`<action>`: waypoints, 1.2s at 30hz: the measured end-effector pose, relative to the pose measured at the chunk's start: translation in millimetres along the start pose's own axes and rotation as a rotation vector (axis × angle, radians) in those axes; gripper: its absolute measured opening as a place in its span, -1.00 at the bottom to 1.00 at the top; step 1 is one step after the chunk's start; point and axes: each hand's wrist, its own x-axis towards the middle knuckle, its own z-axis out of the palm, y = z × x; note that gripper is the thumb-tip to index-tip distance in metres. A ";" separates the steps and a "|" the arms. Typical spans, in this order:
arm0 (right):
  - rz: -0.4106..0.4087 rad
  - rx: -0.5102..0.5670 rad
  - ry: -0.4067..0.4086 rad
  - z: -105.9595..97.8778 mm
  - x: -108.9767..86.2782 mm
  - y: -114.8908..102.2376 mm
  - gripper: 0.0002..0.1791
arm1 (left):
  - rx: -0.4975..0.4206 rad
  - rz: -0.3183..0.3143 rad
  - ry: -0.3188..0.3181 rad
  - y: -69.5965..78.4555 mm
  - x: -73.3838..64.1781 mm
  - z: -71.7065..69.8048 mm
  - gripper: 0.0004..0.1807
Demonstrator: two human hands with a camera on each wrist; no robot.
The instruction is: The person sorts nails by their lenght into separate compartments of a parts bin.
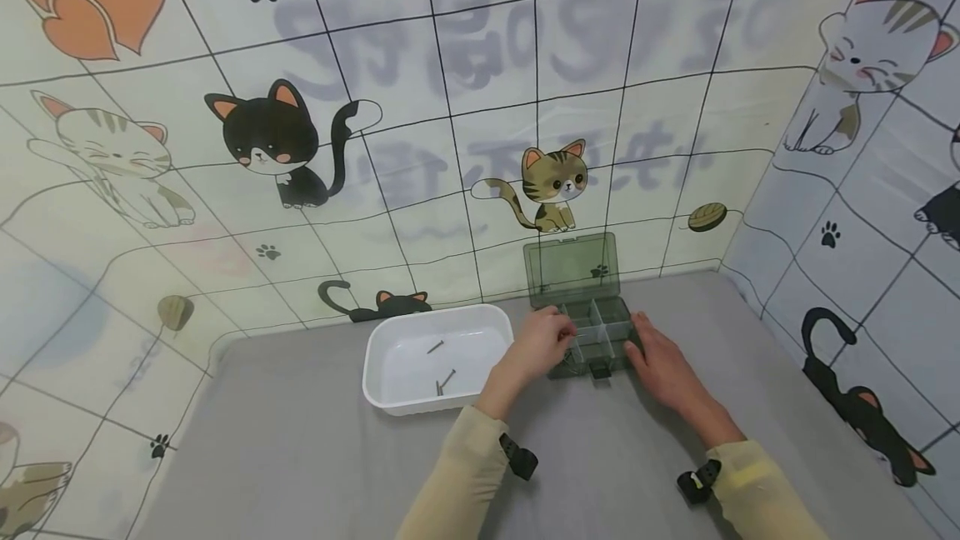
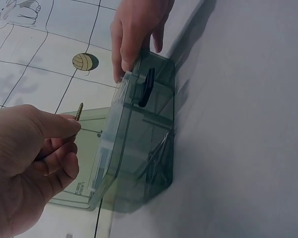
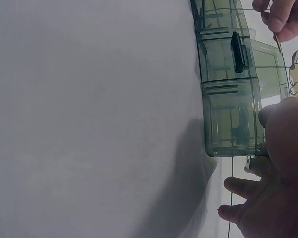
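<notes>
A green see-through compartment box stands on the grey table, its lid open against the wall and its black latch facing the person. Over the left compartments, the left hand pinches a brass-coloured screw between thumb and fingertips, threaded tip upward in the left wrist view. The right hand rests along the box's right side, thumb touching its upper edge and the other fingers fairly straight. Several thin metal pieces, blurred through the wall, lie in a left compartment.
Left of the box is a white plastic tray with a few screws lying in it. A cat-patterned sheet hangs as a wall right behind tray and box. Grey cloth covers the table.
</notes>
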 end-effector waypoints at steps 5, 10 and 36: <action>0.001 0.001 0.005 1.9 2.1 -1.0 -0.34 | -0.042 0.002 0.010 0.6 2.3 4.5 -0.86; -0.013 -0.009 0.009 7.9 7.0 -5.7 -0.34 | -0.040 0.001 0.033 -1.7 1.2 3.9 -0.86; 0.015 -0.004 -0.008 2.5 0.4 1.8 -0.32 | -0.149 -0.110 0.180 -29.2 -46.9 -16.4 -0.92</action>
